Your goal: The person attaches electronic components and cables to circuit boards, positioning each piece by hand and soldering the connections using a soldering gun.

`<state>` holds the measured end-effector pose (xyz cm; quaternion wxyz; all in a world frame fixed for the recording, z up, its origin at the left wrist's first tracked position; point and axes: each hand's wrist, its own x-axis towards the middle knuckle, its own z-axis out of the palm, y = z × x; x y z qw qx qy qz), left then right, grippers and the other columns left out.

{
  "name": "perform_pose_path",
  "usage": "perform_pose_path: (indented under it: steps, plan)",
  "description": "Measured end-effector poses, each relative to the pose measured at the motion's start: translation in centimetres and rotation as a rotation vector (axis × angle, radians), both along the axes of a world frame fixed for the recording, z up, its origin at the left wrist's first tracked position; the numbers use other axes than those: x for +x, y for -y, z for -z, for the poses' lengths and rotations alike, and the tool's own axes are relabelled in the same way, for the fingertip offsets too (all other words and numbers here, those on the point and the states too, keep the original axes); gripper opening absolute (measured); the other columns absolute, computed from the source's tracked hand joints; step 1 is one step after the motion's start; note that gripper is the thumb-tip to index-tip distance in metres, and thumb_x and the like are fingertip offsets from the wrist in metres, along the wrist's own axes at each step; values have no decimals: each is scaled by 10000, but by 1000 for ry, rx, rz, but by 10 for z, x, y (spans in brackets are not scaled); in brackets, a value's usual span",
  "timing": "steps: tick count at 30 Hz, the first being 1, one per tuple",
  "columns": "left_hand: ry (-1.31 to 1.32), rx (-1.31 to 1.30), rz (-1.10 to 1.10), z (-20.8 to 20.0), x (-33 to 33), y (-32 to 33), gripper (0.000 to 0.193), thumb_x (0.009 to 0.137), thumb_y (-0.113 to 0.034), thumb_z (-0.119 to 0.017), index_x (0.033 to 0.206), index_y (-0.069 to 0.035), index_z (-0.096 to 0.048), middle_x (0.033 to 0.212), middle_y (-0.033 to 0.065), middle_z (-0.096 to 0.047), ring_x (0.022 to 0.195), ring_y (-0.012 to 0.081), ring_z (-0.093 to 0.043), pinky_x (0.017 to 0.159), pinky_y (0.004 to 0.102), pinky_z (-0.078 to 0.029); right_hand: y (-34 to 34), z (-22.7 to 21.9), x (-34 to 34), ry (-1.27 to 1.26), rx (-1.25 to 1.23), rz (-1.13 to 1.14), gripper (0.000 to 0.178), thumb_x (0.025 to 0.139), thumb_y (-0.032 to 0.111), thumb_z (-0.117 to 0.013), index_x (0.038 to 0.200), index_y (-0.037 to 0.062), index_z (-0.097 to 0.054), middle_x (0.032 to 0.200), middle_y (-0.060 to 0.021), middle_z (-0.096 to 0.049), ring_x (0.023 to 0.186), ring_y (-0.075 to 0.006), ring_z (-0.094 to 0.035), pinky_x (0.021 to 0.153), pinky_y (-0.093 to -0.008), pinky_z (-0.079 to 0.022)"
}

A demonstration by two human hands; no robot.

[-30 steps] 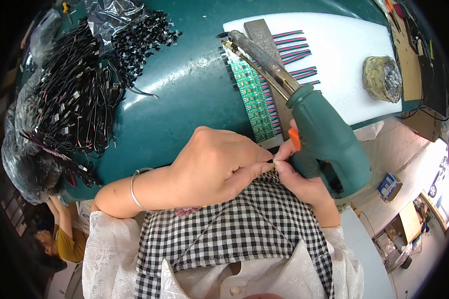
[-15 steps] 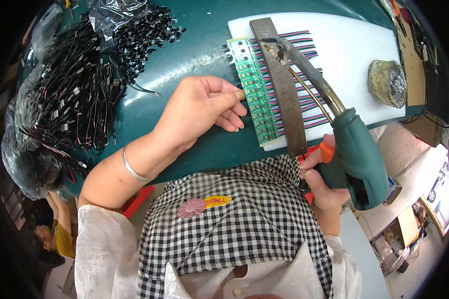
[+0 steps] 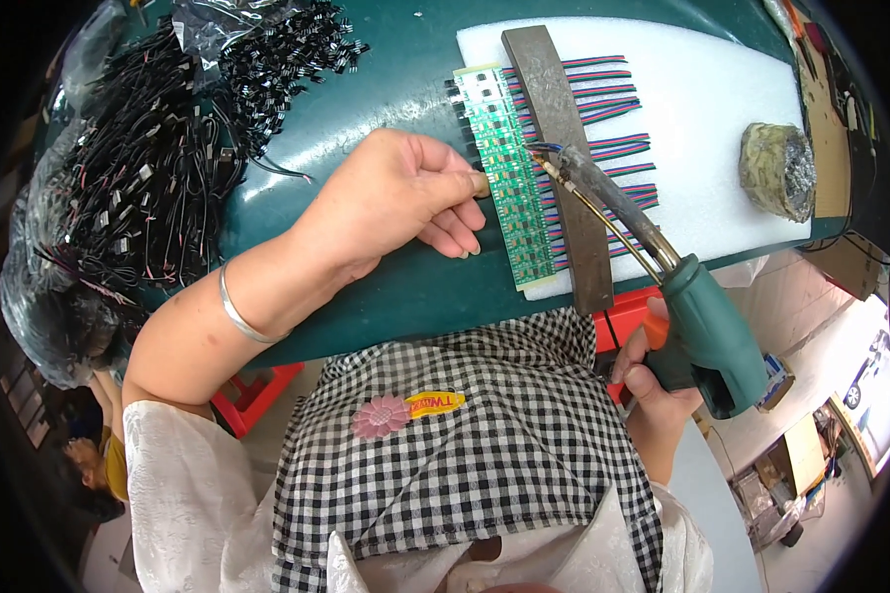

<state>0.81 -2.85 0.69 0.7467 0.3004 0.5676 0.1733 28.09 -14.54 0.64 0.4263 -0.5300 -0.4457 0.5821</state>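
Note:
A green circuit board panel (image 3: 512, 188) of many small repeated sections lies along the left edge of a white foam sheet (image 3: 707, 109). Striped ribbon wires (image 3: 618, 145) run rightward from it, beneath a dark metal bar (image 3: 581, 212). At the panel's left edge, my left hand (image 3: 396, 203) is closed in a pinch; what lies between thumb and forefinger is hidden. My right hand (image 3: 658, 390) grips a green soldering gun (image 3: 714, 326) with an orange trigger and a thin solder feed tube. Its tip is over the panel's right edge, around the wire ends, beside the bar.
A bundle of black cables (image 3: 153, 188) and a pile of small black connector leads (image 3: 292, 69) cover the left of the green table (image 3: 405, 59). A roll wrapped in film (image 3: 776, 170) stands on the foam's right. Another person (image 3: 99, 460) is at far left.
The soldering gun's tip has moved nearer to me, from the panel's far end toward its middle. My left hand has shifted slightly away from me and stays pinched at the panel's edge.

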Motion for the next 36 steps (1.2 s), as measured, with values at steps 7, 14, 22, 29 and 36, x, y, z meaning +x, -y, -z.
perform_pose_path:
  steps: [7, 14, 22, 29, 36]
  plan:
    - [-2, 10, 24, 2, -1, -1, 176, 876, -136, -561, 846, 37, -581, 690, 88, -613, 568, 151, -622, 522, 223, -523, 3, 0, 2, 33, -7, 6, 610, 658, 175, -769, 1129, -65, -465, 576, -63, -479, 473, -146, -471, 432, -234, -396]
    - [-7, 17, 7, 1, 0, 1, 168, 872, -129, -563, 835, 34, -579, 687, 87, -613, 565, 151, -621, 518, 223, -519, 0, -1, -3, -29, -30, 25, 597, 655, 178, -766, 1112, -64, -467, 577, -72, -486, 468, -152, -479, 424, -234, -393]
    - [0, 26, 1, 2, 1, 2, 171, 873, -132, -564, 817, 29, -581, 673, 81, -611, 557, 148, -620, 510, 220, -513, 1, -1, -8, -38, -60, 58, 582, 660, 185, -765, 1097, -63, -471, 581, -87, -504, 464, -159, -487, 431, -233, -394]
    - [1, 41, -3, 3, 2, 2, 174, 876, -133, -560, 821, 31, -582, 680, 83, -610, 562, 148, -620, 514, 223, -517, 4, 4, -6, -30, -56, 14, 546, 666, 147, -743, 1092, -63, -473, 611, -100, -521, 479, -167, -495, 458, -245, -407]
    - [-6, 52, -8, 2, 2, 3, 171, 875, -129, -558, 826, 33, -581, 680, 84, -609, 560, 151, -618, 515, 229, -519, 5, 7, -3, 8, -60, -27, 488, 680, 89, -713, 1075, -59, -468, 638, -109, -522, 508, -172, -504, 468, -251, -421]
